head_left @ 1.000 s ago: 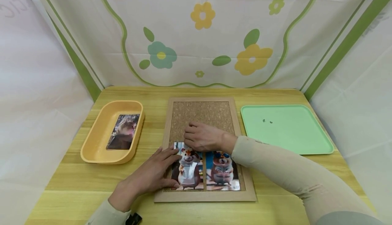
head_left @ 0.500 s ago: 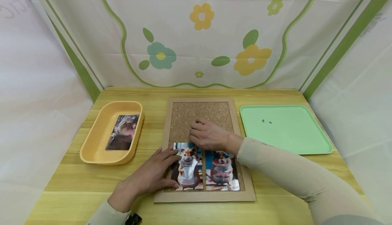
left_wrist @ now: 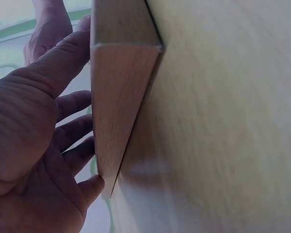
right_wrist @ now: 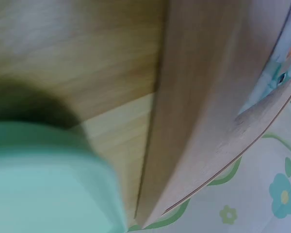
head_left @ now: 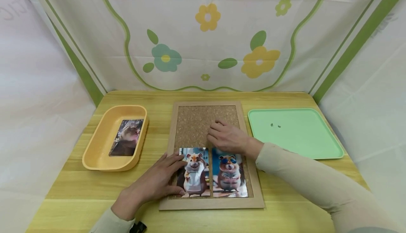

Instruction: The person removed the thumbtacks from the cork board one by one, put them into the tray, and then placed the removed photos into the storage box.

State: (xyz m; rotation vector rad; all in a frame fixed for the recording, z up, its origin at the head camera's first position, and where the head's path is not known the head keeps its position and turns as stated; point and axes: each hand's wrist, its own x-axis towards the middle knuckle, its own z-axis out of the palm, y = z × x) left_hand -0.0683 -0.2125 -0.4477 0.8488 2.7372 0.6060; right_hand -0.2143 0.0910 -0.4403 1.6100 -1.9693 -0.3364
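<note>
On the near half of the board (head_left: 193, 123), the left photo (head_left: 197, 178) and the right photo (head_left: 229, 176) lie flat and side by side, a narrow strip of cork between them. No fastener is visible on either; one might be too small to make out.

Left hand (head_left: 157, 181): resting over the board's left edge and the outer edge of the left photo, fingers straight and spread apart. The left wrist view shows the thumb and little finger touching the frame.

Right hand (head_left: 229, 138): over the board's middle, at the right photo's top edge, fingers curled together. Their tips are hidden, so whether they pinch anything cannot be told.

Left of the board, well apart, stands a bin (head_left: 101, 155) with a spare photo (head_left: 128, 138) in it. Right of the board, the tray (head_left: 304, 134) carries two small bits (head_left: 279, 126), too small to identify. All of it sits on one surface (head_left: 79, 197).

Risks, as judged: if the left photo is not secured, lifting or dragging the left hand could slide or skew it and close the cork strip. A low sweep of the right hand could catch the right photo's top edge and turn it. The right sleeve (head_left: 298, 171) crosses the tray's near corner nearest the board; a knock there could shift the tray and scatter the bits.
</note>
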